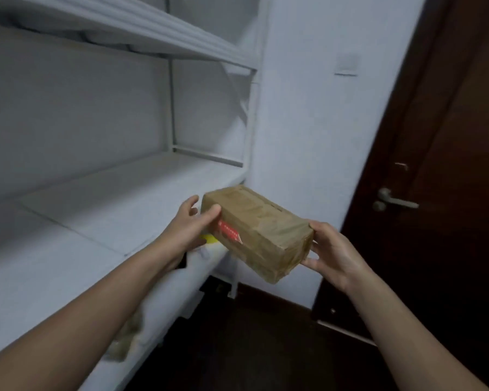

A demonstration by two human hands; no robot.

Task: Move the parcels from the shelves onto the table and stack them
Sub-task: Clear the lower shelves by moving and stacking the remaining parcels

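Brown rectangular tape-wrapped cardboard parcel (256, 232) with red label: off the shelf, in the air just past the front right corner of the white metal shelf unit (96, 221), tilted down to the right. Gripped at both ends: left hand (187, 225) on far end, thumb on top; right hand (332, 255) on near end, fingers (311, 263) curled round the edge. Small yellow item (209, 239) behind left hand, can't tell what. Blurred brown shape (124, 340) on lower shelf. Dark brown wooden door (449, 136) with metal lever handle (394, 201) at right.
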